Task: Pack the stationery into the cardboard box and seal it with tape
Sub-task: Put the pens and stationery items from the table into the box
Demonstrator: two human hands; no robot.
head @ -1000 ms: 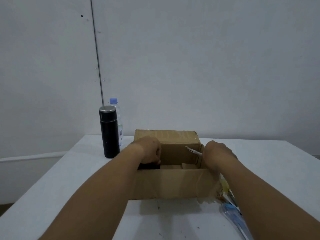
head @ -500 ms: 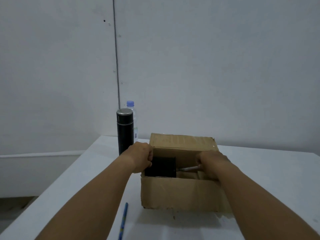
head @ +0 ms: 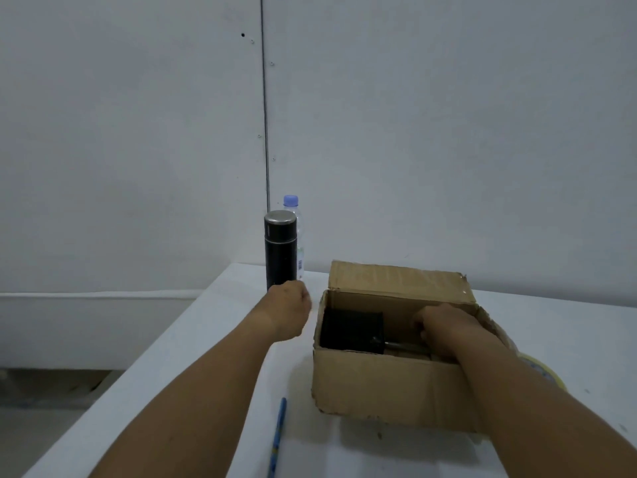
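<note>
— Where's the cardboard box?

— Right under my right hand, brown, scuffed along its lower edge, open, its far flap standing up. My left hand is just outside its left wall.

— What's in it?

— A black block-shaped item in the left half, left of my right fingers, and a thin metallic pen running from it to my right hand.

— Anything outside?

— A blue pen lying lengthwise by my left forearm, and a roll of tape beyond my right wrist, half hidden.
</note>
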